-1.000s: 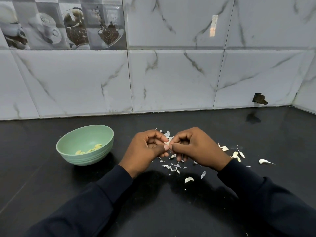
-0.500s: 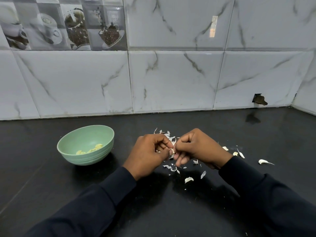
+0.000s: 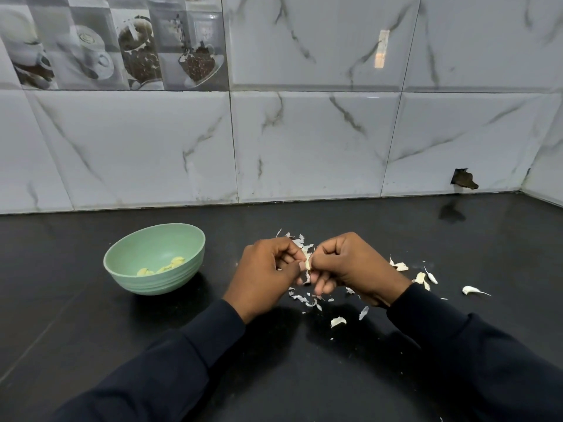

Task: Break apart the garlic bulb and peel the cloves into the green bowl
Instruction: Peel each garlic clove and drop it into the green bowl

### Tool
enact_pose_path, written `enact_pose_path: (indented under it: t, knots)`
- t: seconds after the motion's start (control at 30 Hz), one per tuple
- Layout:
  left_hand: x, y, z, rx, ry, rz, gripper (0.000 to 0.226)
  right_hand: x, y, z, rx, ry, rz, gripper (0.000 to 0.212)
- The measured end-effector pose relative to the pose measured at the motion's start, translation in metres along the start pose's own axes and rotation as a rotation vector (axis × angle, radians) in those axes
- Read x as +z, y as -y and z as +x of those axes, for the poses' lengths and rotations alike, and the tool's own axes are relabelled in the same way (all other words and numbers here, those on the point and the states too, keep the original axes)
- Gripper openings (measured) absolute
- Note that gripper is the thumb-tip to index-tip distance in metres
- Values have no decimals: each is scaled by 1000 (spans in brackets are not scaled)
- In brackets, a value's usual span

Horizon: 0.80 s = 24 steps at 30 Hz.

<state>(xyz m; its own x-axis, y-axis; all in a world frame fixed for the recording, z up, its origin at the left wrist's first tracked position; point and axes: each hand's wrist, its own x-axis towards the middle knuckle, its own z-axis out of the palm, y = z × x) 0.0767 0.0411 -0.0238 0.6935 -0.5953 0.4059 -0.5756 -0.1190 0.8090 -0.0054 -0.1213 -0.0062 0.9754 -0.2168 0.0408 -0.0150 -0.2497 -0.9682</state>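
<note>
Pinching papery garlic clove (image 3: 308, 263), left hand (image 3: 265, 277), right hand (image 3: 353, 266)

My left hand (image 3: 265, 275) and right hand (image 3: 350, 266) meet over the middle of the surface (image 3: 91, 330), with a garlic clove (image 3: 308, 263) pinched between them. The bowl (image 3: 164, 283) stands on the surface to the left of my left hand, apart from it, and peeled cloves (image 3: 170, 264) lie in its bottom. Skin scraps (image 3: 304, 300) lie under and just behind my hands. Loose cloves (image 3: 399, 265) lie to the right of my right hand, a lone clove (image 3: 470, 290) farther right still. One piece (image 3: 338, 321) lies before my hands, nearer me. The wall (image 3: 304, 147) rises behind it all.
</note>
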Motion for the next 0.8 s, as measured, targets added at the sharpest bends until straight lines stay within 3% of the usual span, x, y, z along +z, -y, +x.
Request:
enact_pose_path:
  t: [0.13,0.27,0.6,0.8]
  knots:
    - [8,-3,-3,-24,-25,-15,16,5,1,-1,-49,-52,-39,15]
    - [10,-6,-5,-60,-26,-50,10,5,1,-1,-85,-81,-51,28]
    - [4,-4,-2,-122,-52,-247,5,3,0,2,-118,-19,-17,20]
    - [3,-2,0,-109,-38,-190,8,4,0,1,-144,-3,-75,15]
